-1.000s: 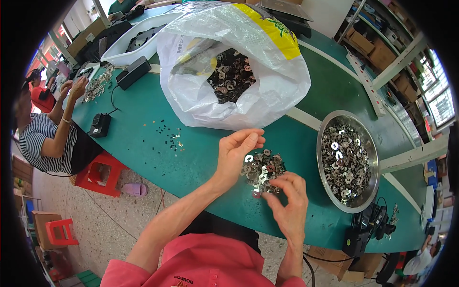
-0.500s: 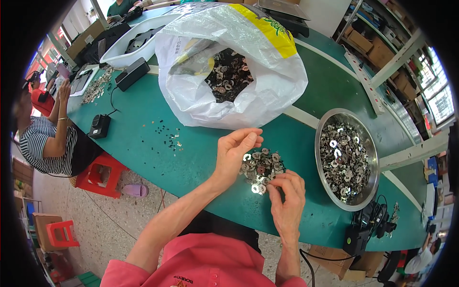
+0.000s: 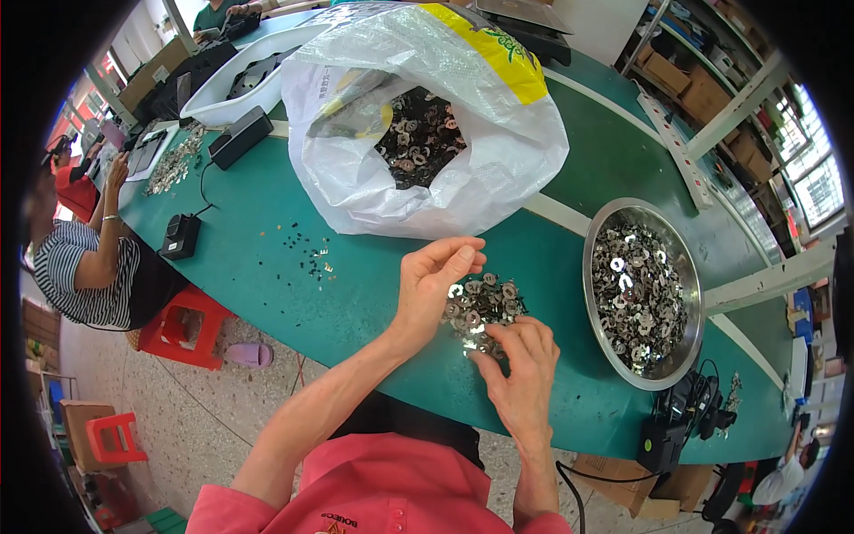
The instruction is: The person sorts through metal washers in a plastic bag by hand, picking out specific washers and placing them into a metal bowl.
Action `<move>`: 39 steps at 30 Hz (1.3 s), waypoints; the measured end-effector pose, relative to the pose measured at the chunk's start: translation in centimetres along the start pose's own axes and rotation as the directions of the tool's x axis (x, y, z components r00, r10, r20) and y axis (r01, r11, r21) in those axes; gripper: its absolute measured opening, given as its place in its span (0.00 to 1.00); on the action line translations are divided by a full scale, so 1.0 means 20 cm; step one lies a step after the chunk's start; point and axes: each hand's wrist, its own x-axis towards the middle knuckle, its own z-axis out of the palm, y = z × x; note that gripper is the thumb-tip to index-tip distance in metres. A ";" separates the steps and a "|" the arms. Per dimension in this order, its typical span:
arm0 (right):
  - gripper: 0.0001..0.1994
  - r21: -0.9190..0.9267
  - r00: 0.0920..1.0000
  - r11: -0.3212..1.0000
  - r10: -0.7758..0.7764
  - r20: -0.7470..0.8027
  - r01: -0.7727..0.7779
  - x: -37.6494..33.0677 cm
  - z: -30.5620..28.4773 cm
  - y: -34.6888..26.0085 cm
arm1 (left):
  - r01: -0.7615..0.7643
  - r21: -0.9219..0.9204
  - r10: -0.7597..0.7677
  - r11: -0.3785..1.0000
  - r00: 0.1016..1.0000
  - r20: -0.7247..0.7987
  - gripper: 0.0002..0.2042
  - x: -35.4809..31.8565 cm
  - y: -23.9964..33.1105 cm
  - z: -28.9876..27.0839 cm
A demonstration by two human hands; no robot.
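A small heap of flat metal rings lies on the green table in front of me. My left hand rests at the heap's left edge, fingers curled and slightly apart, touching the rings. My right hand sits at the heap's near edge, fingertips pinching among the rings; whether it holds one I cannot tell. A round steel bowl full of the same rings stands to the right. A large white plastic sack, open, with more rings inside, lies behind the heap.
Tiny loose parts are scattered left of the sack. A black adapter and black box lie further left. A person in a striped top sits at the left edge. A black device sits below the bowl.
My left hand has stayed at the heap's left side, fingers uncurling a little. My right hand has shifted slightly up into the rings.
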 end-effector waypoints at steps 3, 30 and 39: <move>0.11 -0.034 0.999 0.999 -0.039 0.007 0.039 0.00 0.03 0.00 | -0.003 -0.012 0.003 1.000 1.000 0.003 0.14 0.00 0.00 0.00; 0.06 0.049 0.999 0.998 0.041 -0.015 -0.040 0.08 -0.01 0.05 | -0.013 -0.030 0.014 0.999 1.000 0.021 0.12 -0.01 0.02 0.01; 0.05 0.229 0.986 0.961 0.165 -0.025 -0.155 0.10 -0.02 0.06 | -0.249 0.270 0.184 0.930 0.952 0.245 0.13 -0.02 0.03 0.01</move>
